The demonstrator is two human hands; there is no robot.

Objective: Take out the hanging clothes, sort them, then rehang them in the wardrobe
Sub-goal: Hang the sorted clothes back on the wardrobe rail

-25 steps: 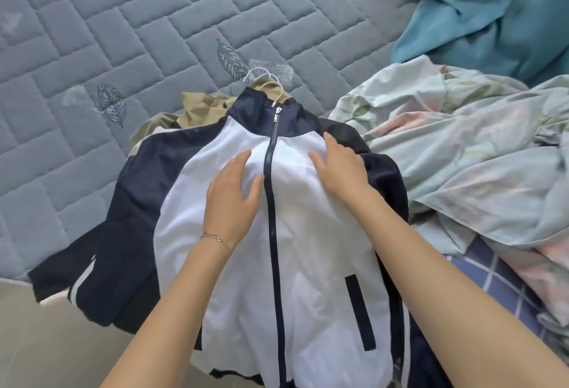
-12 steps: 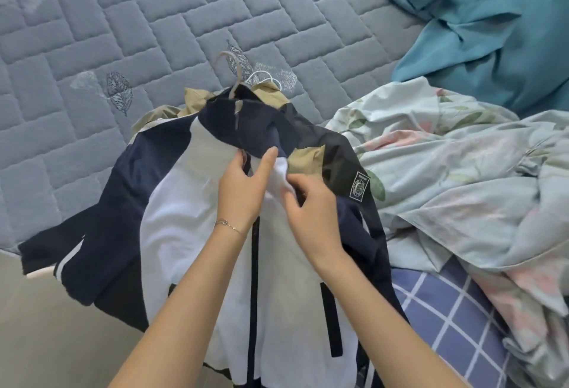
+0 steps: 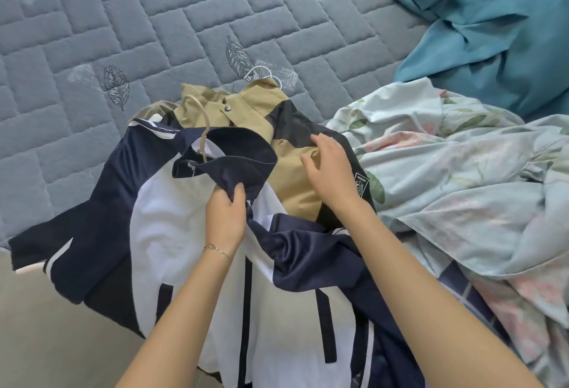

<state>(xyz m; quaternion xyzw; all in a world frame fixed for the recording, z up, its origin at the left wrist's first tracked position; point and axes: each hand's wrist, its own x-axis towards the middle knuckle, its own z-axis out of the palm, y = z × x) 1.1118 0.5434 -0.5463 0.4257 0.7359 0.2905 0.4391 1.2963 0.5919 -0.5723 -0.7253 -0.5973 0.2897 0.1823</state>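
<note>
A navy and white zip jacket [image 3: 172,233] lies on top of the pile at the bed's near edge, its collar lifted and pulled left. My left hand [image 3: 226,215] grips the navy collar fabric. A beige hanger [image 3: 204,129] sticks out of that collar. Underneath lies a tan and black jacket [image 3: 292,172] on a white hanger [image 3: 261,72], with a badge on its sleeve. My right hand [image 3: 331,169] rests on the tan jacket with fingers spread, holding nothing.
The grey quilted mattress [image 3: 123,18] stretches beyond the pile. A crumpled floral sheet [image 3: 462,172] lies at the right, a teal sheet [image 3: 492,18] at the far right corner, and a blue checked cloth [image 3: 462,289] under the floral one. Floor [image 3: 46,326] shows at lower left.
The navy and white jacket's collar has been peeled back and dragged left, uncovering the tan jacket. My right hand moved from the white front onto the tan jacket.
</note>
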